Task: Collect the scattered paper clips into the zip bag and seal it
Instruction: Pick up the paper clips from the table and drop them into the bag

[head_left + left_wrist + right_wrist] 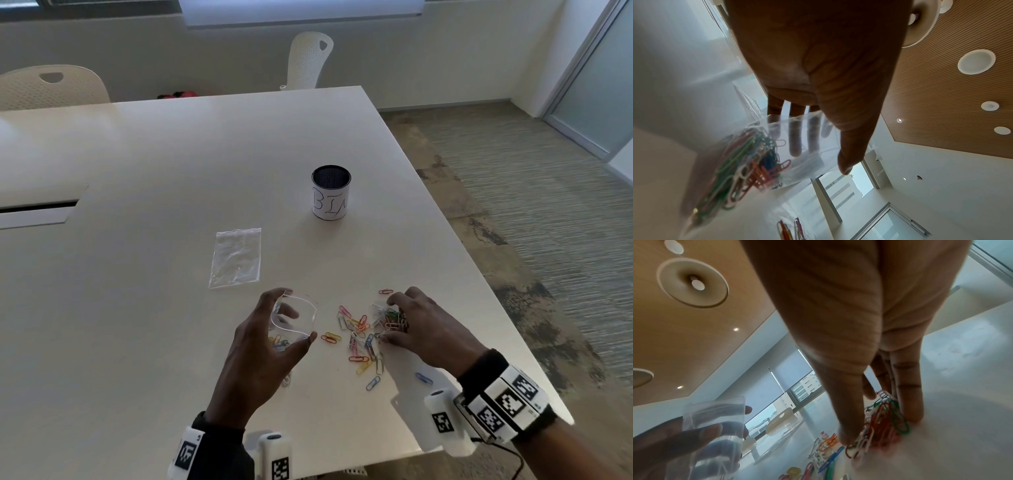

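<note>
My left hand (289,320) holds a clear zip bag (306,308) upright just above the white table (171,164), thumb in front and fingers behind, with its mouth held open. Several coloured paper clips (744,162) lie in the bag's (813,155) bottom. To its right, scattered coloured paper clips (359,332) lie on the table. My right hand (390,320) is down on them. Its thumb and fingers (914,410) are curled round a bunch of clips (885,418) that still touches the table. The right wrist view shows the open bag (715,418) at lower left.
A second clear zip bag (236,257) lies flat behind my left hand. A black mesh cup labelled BIN (331,197) stands farther back. The table's right edge (507,308) runs close to my right hand. Two white chairs (310,61) stand at the far side.
</note>
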{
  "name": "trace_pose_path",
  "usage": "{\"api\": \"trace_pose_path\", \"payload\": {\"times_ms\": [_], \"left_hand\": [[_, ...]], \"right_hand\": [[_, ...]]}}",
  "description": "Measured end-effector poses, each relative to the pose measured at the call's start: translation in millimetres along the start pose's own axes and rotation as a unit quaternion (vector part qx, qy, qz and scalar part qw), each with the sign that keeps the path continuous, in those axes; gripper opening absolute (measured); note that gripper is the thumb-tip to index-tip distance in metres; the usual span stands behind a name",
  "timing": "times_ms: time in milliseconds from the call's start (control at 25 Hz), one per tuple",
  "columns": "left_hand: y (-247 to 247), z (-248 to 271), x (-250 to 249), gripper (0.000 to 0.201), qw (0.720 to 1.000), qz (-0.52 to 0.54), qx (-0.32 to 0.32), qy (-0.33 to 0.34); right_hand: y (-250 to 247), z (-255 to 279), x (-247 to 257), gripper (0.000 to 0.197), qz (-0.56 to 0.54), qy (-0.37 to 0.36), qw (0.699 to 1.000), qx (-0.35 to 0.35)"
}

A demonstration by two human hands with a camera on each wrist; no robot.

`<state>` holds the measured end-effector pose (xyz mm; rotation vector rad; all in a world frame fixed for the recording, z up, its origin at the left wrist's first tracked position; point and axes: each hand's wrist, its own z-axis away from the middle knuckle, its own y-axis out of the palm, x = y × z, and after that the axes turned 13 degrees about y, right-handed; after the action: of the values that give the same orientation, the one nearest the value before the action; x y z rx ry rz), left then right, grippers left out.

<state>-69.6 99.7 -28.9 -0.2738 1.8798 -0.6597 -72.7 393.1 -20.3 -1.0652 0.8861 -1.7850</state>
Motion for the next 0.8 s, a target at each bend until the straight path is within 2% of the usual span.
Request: {"api": "trace_pose_path", "payload": {"times_ms": [240, 440, 640, 800], "left_hand": [[-2.7, 1.5, 0.6, 0.066, 1.0, 0.001, -0.003, 0.001], [-4.4, 1.8, 2.3, 0.067, 1.0, -0.001, -0.001, 0.004], [-5.7, 2.7, 2.1, 0.067, 1.0, 0.001, -0.006, 0.002], [-5.2, 3.4, 2.0, 0.067, 1.0, 0.002, -0.008, 0.002]], "right_hand": [[8.2, 0.7, 9.8, 0.029, 0.022, -0.035, 0.998, -0.043], [10.7, -1.6, 17.2, 0.009, 0.024, -0.06, 0.995, -0.078], [0.8, -6.6, 17.2, 0.006, -0.031, -0.064, 0.994, -0.078], [-11.8, -10.2, 12.8, 0.009, -0.129, -0.068, 0.985, -0.092]]}}
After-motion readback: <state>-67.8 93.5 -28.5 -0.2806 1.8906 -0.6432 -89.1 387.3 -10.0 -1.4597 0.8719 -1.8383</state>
